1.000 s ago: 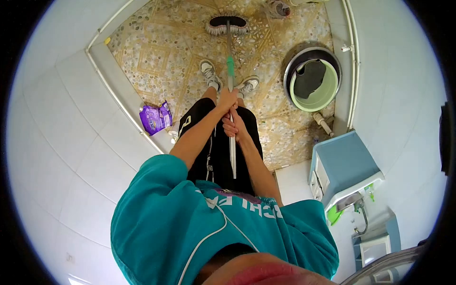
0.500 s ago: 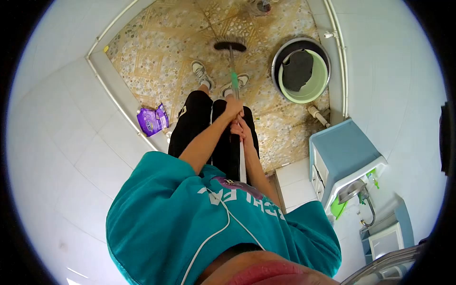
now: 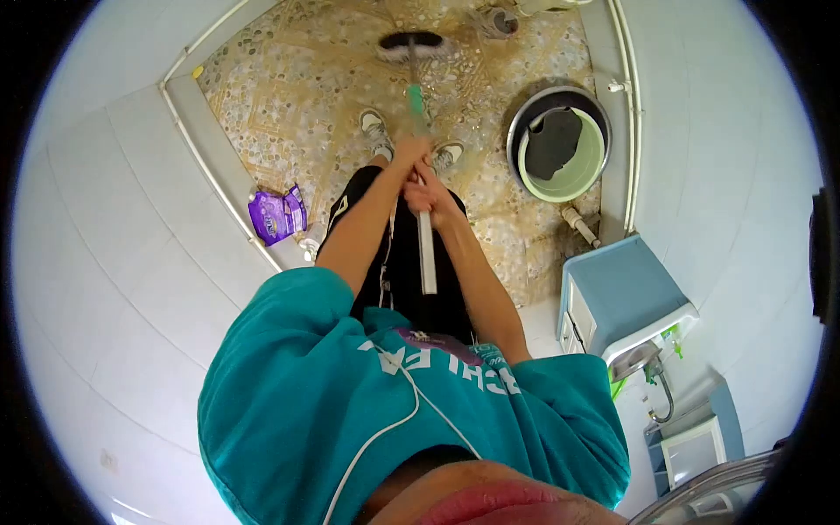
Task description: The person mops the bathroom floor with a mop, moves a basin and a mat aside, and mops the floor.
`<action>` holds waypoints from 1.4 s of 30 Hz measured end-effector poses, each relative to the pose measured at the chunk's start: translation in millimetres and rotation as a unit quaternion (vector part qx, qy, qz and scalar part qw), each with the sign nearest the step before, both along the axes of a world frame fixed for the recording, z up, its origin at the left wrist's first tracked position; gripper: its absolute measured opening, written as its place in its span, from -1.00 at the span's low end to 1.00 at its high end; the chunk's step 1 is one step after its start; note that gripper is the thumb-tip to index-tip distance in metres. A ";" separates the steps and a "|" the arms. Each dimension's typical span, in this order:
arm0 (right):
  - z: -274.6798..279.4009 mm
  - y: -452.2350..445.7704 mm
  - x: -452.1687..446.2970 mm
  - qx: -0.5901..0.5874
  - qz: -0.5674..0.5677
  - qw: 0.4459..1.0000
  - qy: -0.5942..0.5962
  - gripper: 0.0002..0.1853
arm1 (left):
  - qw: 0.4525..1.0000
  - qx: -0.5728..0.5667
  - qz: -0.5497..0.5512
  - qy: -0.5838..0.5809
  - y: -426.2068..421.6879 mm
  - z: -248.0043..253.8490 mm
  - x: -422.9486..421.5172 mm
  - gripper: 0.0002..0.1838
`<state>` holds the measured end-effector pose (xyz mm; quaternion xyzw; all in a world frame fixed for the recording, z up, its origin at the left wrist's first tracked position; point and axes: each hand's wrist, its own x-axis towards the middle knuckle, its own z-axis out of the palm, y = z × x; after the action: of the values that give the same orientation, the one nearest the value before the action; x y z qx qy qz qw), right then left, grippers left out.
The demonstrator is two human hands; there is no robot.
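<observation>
Both hands grip a long-handled floor brush (image 3: 427, 254) with a pale pole, a green section and a dark, bristled head resting on the floor ahead of my feet. My left hand (image 3: 413, 150) is wrapped round the pole farther forward, slightly blurred. Closer to my body, my right hand (image 3: 432, 198) also closes round the pole, just behind the left. The pole's free end points back towards my shirt.
The patterned floor (image 3: 289, 105) looks wet and stained. To the right are a dark basin (image 3: 514, 131) holding a green basin (image 3: 573, 179) with dark cloth, a pipe stub (image 3: 581, 226) and a sink cabinet (image 3: 621, 280). A purple pouch (image 3: 278, 216) lies left.
The brush head has moved forward and slightly left, away from my feet. Both hands have pushed forward with the pole, and its rear end now shows.
</observation>
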<state>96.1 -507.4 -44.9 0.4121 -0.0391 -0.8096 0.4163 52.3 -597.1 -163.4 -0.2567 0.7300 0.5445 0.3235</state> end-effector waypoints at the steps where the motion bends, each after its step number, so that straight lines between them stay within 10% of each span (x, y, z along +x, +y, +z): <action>1: -14.7 -15.0 -21.0 -0.016 0.007 0.998 0.061 -0.63 | 0.996 0.026 0.080 -0.028 -20.2 -40.5 -11.9 -0.71; 3: -31.6 -52.1 -46.4 -0.033 0.004 0.993 0.113 -0.66 | 0.931 0.306 0.187 -0.061 -86.4 -132.5 -23.9 -0.66; 7: -51.9 -110.6 -43.1 -0.114 -0.174 0.978 -0.014 -0.69 | 0.972 0.130 0.137 -0.137 -120.2 -21.9 -96.0 -0.75; 18: -20.6 -116.4 42.9 0.003 -0.317 0.948 0.009 -0.82 | 0.997 -0.041 -0.066 -0.029 -84.0 15.7 -29.6 -0.76; 29: 17.8 -112.9 234.8 0.077 -0.484 0.870 -0.055 -0.79 | 0.935 -0.036 -0.313 -0.166 -23.3 47.3 149.5 -0.70; 36: 43.3 -157.7 376.9 0.030 -0.667 0.730 -0.148 -0.79 | 0.834 -0.051 -0.493 -0.244 -8.2 67.1 319.6 -0.71; 42: 51.9 -215.5 436.4 -0.039 -0.862 0.488 -0.130 -0.77 | 0.694 -0.077 -0.663 -0.271 -26.6 60.0 436.4 -0.76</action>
<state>532.5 -722.9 6.9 0.2563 -0.4601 -0.6988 -0.4841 488.7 -623.7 -103.5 0.1337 0.6311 0.0372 0.7632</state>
